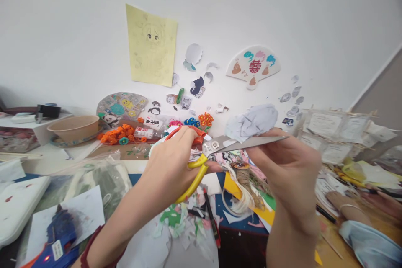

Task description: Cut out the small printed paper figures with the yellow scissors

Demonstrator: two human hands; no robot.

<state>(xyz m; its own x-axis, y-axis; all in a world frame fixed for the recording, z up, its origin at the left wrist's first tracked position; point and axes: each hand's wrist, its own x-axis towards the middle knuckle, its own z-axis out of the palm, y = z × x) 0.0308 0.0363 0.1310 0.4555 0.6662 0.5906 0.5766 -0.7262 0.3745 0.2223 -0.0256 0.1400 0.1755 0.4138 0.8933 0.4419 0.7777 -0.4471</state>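
Note:
My left hand (174,150) is closed round the red and yellow handles of a pair of scissors (212,145), whose blades point right. In my right hand (284,167) is a whitish paper cutout (256,120) with pencil lines on it, held up between the fingers. The blades run along the cutout's lower edge and pass in front of my right fingers. Whether the blades are biting into the paper I cannot tell. Beneath my hands lies a heap of coloured paper scraps (185,217), with a dark red-and-black pen (211,215) among them.
A blue glue gun (63,230) with a lit red light rests at lower left. Behind it are a plastic bag (94,176) and a tan bowl (73,127). Twine (241,176) lies centre right. Another person's hand (347,205) is at the right. Paper cutouts hang on the wall.

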